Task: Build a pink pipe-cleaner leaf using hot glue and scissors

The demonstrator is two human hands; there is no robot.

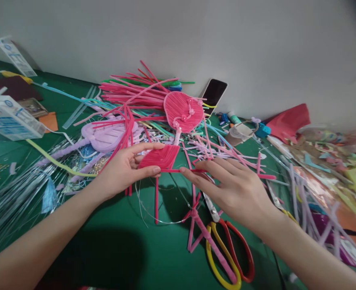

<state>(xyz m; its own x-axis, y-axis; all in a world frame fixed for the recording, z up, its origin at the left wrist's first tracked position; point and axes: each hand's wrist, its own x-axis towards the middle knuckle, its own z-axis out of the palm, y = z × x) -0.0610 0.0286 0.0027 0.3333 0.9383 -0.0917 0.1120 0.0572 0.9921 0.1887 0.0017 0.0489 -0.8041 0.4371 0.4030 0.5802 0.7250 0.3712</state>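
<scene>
My left hand [126, 169] pinches a red, flat panel of pipe cleaners laid side by side [164, 157], thumb below and fingers above. A red pipe cleaner [170, 170] runs along the panel's lower edge to my right hand [229, 183], whose fingers are closed on it; part of it is hidden there. Just beyond lies a finished-looking pink fan shape [184, 108] with small flowers and a pale stem. Beneath my right hand are scissors [215, 215] with yellow and red handles, beside a pink wrapped rod [209, 237].
Bundled pink pipe cleaners [132, 96] lie at the back, near a phone [215, 92] leaning on the wall. A lilac fan shape [105, 135], silvery strands [17, 205] and a white-blue box [11, 117] are at left. Mixed scraps [332, 161] crowd the right.
</scene>
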